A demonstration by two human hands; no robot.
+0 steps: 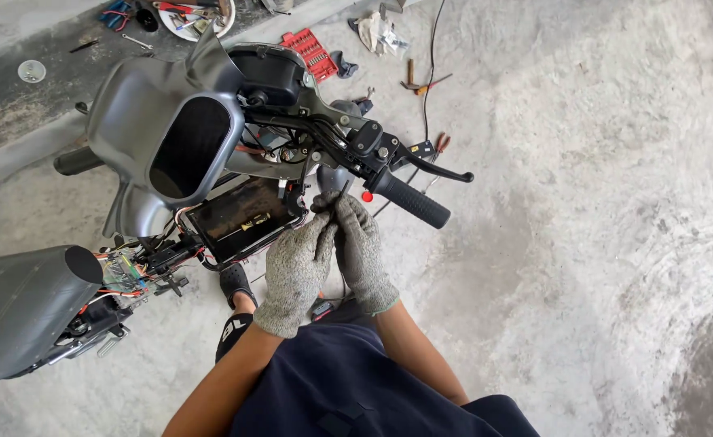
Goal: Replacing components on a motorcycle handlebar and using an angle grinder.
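- now the left hand [297, 271] and the right hand [362, 251], both in grey gloves, meet fingertip to fingertip on a small dark part [324, 200] under the handlebar, at 12 o'clock from the wrists; both pinch it narrowly, probably to keep it steady.
- the black grip [411, 201] and brake lever [437, 169] stand at 2 o'clock from the hands.
- the grey front cover [142, 121] is turned aside at 10 o'clock, so the open compartment [239, 218] shows wires inside.
- at 12 o'clock far, a white bowl [225, 26] holds small tools, and a red socket tray [309, 53] lies on the floor.
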